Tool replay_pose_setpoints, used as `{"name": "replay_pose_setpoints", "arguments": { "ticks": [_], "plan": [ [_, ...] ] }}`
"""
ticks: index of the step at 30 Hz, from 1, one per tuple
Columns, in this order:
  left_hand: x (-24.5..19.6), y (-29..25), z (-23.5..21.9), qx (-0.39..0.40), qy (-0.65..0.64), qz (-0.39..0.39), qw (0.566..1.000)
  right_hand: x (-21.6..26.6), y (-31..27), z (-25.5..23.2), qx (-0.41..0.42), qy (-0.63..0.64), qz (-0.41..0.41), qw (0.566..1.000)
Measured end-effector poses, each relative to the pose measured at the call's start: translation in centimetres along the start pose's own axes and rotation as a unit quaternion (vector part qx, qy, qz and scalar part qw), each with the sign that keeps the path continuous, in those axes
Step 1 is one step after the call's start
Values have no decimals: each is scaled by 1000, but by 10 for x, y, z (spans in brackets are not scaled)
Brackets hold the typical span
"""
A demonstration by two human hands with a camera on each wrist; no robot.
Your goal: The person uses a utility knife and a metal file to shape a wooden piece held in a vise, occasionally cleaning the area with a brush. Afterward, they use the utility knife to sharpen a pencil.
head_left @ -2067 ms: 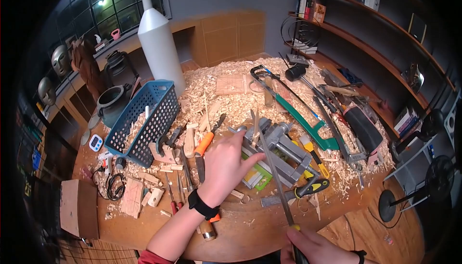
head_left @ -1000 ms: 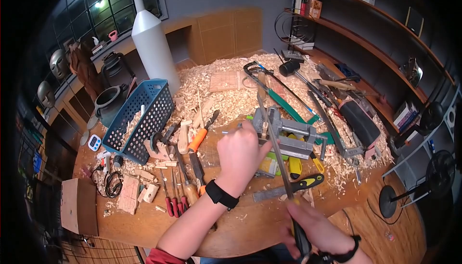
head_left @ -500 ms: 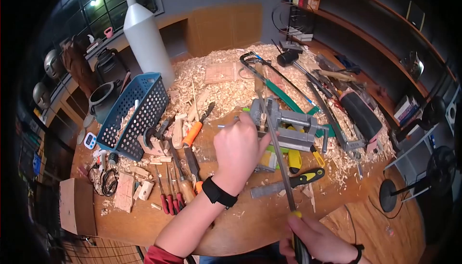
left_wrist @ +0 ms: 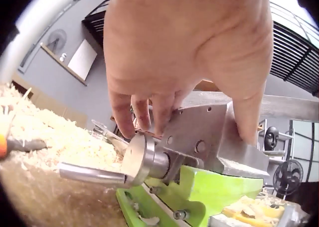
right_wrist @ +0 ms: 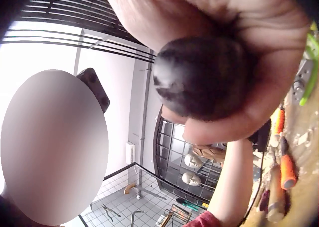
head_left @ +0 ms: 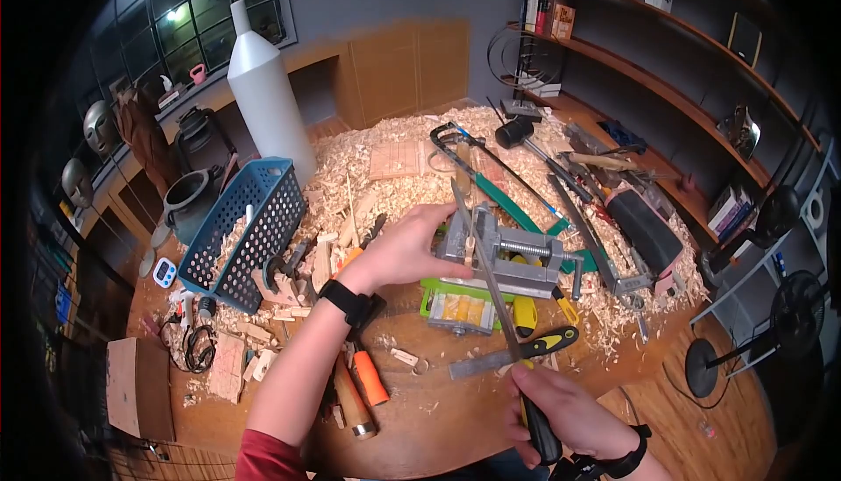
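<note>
My left hand (head_left: 405, 251) straddles the left end of the grey metal vise (head_left: 526, 278); in the left wrist view its thumb and fingers (left_wrist: 160, 112) lie on opposite sides of the vise body (left_wrist: 197, 130), above a lime-green base (left_wrist: 219, 187). A small wood piece (head_left: 469, 249) stands upright in the vise. My right hand (head_left: 565, 411) grips the black handle (head_left: 540, 433) of a long file (head_left: 495, 293), whose blade slants up to the left across the vise beside the wood. In the right wrist view the fingers curl round the handle end (right_wrist: 199, 77).
A rasp (head_left: 482, 363) with a yellow-black handle lies before the vise. Orange-handled tools (head_left: 371, 378) lie near my left forearm. A blue basket (head_left: 241, 236) stands left. A green hacksaw (head_left: 508, 201) and a black mallet (head_left: 514, 133) lie on shavings behind.
My left hand has shifted left and spread at the vise, uncovering more of the lime-green base. My left forearm now covers the red-handled tools. The file remains in my right hand, across the vise.
</note>
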State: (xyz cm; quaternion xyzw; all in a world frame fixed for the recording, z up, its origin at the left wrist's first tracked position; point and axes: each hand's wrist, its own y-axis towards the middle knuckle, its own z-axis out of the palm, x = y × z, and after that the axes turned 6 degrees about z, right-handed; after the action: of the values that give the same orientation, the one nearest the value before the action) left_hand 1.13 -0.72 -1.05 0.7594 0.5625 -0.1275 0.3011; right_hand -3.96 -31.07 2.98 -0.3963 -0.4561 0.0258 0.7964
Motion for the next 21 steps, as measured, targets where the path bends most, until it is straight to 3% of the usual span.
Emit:
{"name": "replay_pose_setpoints", "arguments": {
  "ticks": [4,10,12,15,21],
  "plan": [
    [6,-2,16,7,-54,-23,998,1,8,4,4,17,2,1000],
    [-7,-16,25,-77,-59,-26,995,-16,4,9,3,11,-24,1000],
    [-16,-18,21,-67,3,-41,997,-19,5,6,14,35,25,999],
    [-6,-18,27,-79,-10,-34,996,-1,14,-6,-7,-43,-3,999],
    [-7,-19,27,-83,25,-37,996,-6,-21,-3,-15,-34,18,999]
  ]
}}
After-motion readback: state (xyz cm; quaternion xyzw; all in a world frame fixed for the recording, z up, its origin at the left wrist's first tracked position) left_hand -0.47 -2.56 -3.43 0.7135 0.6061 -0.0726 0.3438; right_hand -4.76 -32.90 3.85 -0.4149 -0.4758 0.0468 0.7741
